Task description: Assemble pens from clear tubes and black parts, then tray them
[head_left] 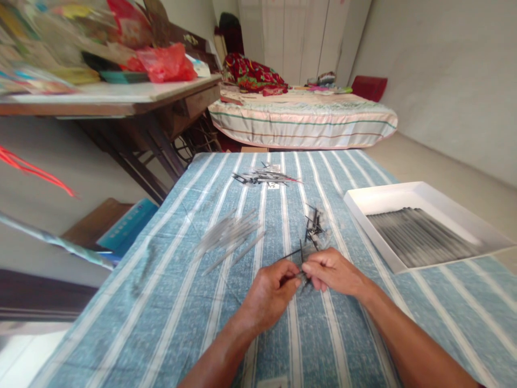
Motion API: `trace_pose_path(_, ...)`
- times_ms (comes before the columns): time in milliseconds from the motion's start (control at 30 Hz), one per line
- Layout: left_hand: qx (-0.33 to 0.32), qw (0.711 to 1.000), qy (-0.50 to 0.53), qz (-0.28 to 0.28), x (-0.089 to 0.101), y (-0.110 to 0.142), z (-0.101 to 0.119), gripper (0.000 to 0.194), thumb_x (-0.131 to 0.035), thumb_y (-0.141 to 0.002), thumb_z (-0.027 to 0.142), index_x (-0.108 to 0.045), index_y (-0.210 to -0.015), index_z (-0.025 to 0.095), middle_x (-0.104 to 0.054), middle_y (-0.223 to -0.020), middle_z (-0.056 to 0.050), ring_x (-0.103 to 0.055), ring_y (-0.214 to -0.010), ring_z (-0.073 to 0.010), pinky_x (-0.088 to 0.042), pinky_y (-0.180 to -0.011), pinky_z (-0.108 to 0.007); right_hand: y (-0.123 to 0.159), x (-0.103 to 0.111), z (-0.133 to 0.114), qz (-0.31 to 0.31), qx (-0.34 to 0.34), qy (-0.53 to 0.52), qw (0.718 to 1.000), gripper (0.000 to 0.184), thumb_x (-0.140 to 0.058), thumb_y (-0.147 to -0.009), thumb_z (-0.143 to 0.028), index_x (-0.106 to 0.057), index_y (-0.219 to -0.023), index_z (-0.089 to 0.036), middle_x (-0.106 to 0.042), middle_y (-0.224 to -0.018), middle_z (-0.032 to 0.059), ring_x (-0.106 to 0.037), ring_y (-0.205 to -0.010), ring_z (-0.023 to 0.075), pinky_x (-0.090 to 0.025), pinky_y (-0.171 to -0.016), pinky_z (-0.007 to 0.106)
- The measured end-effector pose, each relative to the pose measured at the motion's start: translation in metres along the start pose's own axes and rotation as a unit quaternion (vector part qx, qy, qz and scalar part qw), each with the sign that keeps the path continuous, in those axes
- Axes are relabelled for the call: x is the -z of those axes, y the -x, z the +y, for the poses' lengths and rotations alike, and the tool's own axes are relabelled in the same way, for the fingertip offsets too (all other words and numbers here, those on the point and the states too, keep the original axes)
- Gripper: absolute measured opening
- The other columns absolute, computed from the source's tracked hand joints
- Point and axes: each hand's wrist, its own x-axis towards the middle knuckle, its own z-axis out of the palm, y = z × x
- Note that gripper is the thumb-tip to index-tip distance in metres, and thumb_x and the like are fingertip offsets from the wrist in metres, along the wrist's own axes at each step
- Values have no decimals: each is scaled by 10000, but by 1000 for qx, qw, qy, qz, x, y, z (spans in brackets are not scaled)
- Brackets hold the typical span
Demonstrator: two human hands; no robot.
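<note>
A person's two bare hands meet over a table covered with a blue, white-striped cloth (pixel 169 302); I give clock directions from where they meet, twelve being straight ahead of the person. The left hand (pixel 271 293) has its thumb and forefinger pinched on a small dark piece (pixel 304 274), its other fingers curled inward. The right hand (pixel 334 271) comes in from the other side, thumb and forefinger pressed together at the same piece, its remaining fingers bent beneath. The piece is partly hidden by the fingertips, so I cannot tell its exact shape.

Just beyond the hands, at twelve o'clock, lies a loose heap of short black pieces (pixel 315 225). At ten o'clock, translucent sticks (pixel 230 237) spread out roughly side by side. Farther off, at eleven, is a jumbled pile of thin dark and pale sticks (pixel 264 176). At two o'clock, a shallow white box (pixel 418 194) holds a row of dark grey rods (pixel 420 237). Past the table, at twelve, stands a bed (pixel 302 126) with a red patterned blanket (pixel 256 74).
</note>
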Motion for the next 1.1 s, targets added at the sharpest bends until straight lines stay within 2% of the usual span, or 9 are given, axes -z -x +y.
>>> trace_pose_path(100,-4,1000,-9,8,0,0,1,79,-512,-770,205,-556,-713,172,-505,-590,39,-466,-552,-93,-372,-528,-201,0,0,-1,-5,-6,-25,1000,292,-571,-771,-437,-579,-711,-151,-561,-504,-31,-525,-440,82,-419,-425,179)
trace_pose_path(233,-10,1000,-6,4,0,0,2,78,-511,-770,208,-569,-736,169,-526,-605,29,-477,-565,-100,-380,-536,-206,1,0,0,-4,-12,-8,1000,385,-507,-807,-465,-536,-588,-149,-541,-458,-24,-493,-390,71,-388,-390,171)
trace_pose_path(367,-10,1000,-22,10,0,0,3,83,-515,-765,204,-562,-707,170,-518,-591,37,-467,-557,-95,-371,-537,-206,1,0,0,-2,-14,-35,999,284,-579,-763,-436,-574,-728,-154,-549,-490,-40,-517,-427,79,-415,-418,173)
trace_pose_path(500,-17,999,-26,8,-1,1,5,88,-505,-768,197,-559,-704,170,-529,-606,36,-468,-566,-95,-371,-546,-206,1,2,-1,-3,-16,-15,1000,377,-505,-807,-466,-544,-606,-149,-544,-463,-26,-490,-385,70,-379,-386,171)
trace_pose_path(700,-38,997,-61,23,-2,1,4,98,-501,-773,191,-564,-700,172,-520,-605,35,-468,-569,-96,-367,-548,-207,1,1,-1,-14,-19,-31,999,316,-554,-781,-436,-542,-641,-154,-557,-477,-35,-506,-399,70,-392,-398,167)
trace_pose_path(933,-68,987,-133,65,-2,3,8,83,-552,-742,178,-603,-808,184,-571,-727,0,-529,-671,-134,-404,-619,-239,0,0,0,-7,-34,-70,997,364,-531,-792,-460,-500,-592,-158,-561,-445,-35,-483,-360,64,-357,-370,163)
trace_pose_path(1033,-73,986,-143,52,2,2,10,144,-523,-779,207,-600,-897,177,-575,-811,-31,-541,-723,-150,-423,-660,-260,-1,4,0,16,-31,-76,997,372,-540,-786,-464,-501,-586,-153,-557,-442,-33,-474,-354,58,-351,-364,157)
trace_pose_path(1100,-90,984,-153,29,5,1,10,158,-451,-822,189,-602,-864,173,-573,-844,-47,-543,-771,-155,-425,-709,-269,0,6,0,30,-28,-80,996,378,-542,-789,-456,-491,-568,-152,-556,-439,-31,-466,-350,53,-348,-361,152)
